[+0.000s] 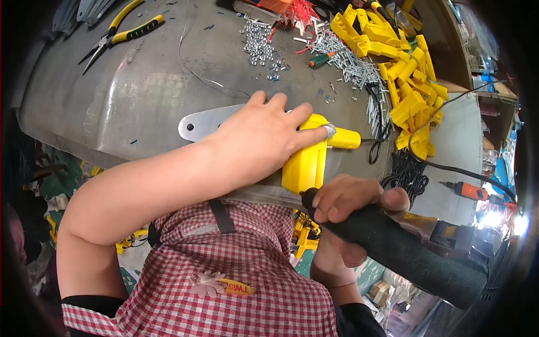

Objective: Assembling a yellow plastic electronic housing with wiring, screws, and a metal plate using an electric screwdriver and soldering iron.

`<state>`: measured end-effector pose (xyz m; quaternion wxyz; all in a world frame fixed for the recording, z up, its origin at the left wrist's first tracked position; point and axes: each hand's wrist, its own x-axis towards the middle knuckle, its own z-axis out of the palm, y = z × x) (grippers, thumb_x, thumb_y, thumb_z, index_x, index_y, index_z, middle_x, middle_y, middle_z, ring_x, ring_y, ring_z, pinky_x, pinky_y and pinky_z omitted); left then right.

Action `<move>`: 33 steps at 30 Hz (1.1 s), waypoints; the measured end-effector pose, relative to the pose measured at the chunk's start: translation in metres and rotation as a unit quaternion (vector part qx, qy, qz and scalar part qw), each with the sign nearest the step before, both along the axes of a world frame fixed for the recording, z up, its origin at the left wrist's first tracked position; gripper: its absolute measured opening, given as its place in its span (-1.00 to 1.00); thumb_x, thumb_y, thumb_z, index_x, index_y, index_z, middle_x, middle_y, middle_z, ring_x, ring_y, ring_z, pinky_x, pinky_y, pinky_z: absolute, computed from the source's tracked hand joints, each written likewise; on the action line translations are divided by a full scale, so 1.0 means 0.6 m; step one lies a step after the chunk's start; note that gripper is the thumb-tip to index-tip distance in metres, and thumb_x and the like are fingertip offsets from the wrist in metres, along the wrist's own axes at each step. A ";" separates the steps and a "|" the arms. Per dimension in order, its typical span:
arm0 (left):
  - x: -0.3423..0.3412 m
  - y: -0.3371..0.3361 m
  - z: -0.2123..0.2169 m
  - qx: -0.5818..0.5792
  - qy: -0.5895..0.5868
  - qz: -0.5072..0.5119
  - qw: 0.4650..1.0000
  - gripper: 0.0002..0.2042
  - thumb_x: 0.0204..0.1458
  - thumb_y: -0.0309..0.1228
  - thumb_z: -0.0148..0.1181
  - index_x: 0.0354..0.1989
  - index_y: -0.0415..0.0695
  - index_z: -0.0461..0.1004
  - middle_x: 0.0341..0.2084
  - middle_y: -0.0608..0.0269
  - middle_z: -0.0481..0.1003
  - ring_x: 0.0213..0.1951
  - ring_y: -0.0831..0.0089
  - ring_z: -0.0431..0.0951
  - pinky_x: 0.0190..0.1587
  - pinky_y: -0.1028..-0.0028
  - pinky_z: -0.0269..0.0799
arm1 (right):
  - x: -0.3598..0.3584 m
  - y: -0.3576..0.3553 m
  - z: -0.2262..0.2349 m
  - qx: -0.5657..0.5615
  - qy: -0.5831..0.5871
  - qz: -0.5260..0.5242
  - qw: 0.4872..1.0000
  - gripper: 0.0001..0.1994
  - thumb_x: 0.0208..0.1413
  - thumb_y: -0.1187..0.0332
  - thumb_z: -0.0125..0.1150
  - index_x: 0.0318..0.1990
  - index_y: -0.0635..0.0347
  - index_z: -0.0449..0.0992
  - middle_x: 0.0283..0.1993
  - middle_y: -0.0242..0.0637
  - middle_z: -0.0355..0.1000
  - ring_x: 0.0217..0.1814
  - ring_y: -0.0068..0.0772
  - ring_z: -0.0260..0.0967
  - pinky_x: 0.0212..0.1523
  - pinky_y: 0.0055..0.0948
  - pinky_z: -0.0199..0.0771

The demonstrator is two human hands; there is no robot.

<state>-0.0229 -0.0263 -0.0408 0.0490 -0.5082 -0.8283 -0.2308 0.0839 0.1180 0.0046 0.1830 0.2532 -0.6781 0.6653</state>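
My left hand [264, 137] reaches across the bench and grips a yellow plastic housing [306, 165] from above. Something silvery covers one of its fingertips. From under that hand sticks out a flat grey metal bar [193, 126] with a rounded, holed end. My right hand [351, 199] is wrapped round the front of a black electric screwdriver [415, 250]. Its nose is at the near edge of the housing, and I cannot tell whether it touches. The bit itself is hidden.
Yellow plastic parts [412, 84] pile at the right, beside loose screws [351, 62] and nuts [261, 48]. A green-handled screwdriver [321, 60] lies among the screws. Pliers [120, 36] rest far left. Coiled black cable [405, 177] and an orange tool [469, 191] lie right.
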 end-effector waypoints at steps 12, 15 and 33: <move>0.016 -0.023 0.002 0.012 -0.011 -0.071 0.997 -0.35 -0.16 -0.36 0.19 0.23 0.20 0.22 0.03 0.12 0.30 -0.01 0.21 0.36 -0.11 0.20 0.26 | 0.007 -0.025 0.053 -0.034 -0.076 -0.240 0.967 -0.35 -0.04 -0.15 0.22 -0.01 0.17 0.17 -0.46 -0.30 0.32 -0.49 -0.38 0.34 -0.36 -0.37 0.40; 0.029 -0.035 0.009 0.005 -0.021 -0.132 0.991 -0.47 -0.13 -0.33 0.17 0.14 0.20 0.35 0.00 0.13 0.33 0.02 0.25 0.35 -0.11 0.23 0.25 | -0.022 -0.001 0.073 -0.059 -0.073 -0.253 0.963 -0.38 -0.01 -0.26 0.10 -0.29 0.25 0.34 -0.50 -0.32 0.30 -0.44 -0.43 0.31 -0.34 -0.43 0.36; 0.019 -0.030 0.019 -0.009 -0.064 -0.173 0.983 -0.50 -0.15 -0.36 0.16 0.08 0.15 0.40 -0.01 0.22 0.32 0.08 0.28 0.28 -0.11 0.28 0.23 | -0.083 0.021 0.009 -0.138 -0.114 0.042 0.983 -0.37 -0.13 0.33 0.39 0.08 0.20 0.17 -0.49 -0.28 0.36 -0.45 -0.43 0.33 -0.40 -0.45 0.36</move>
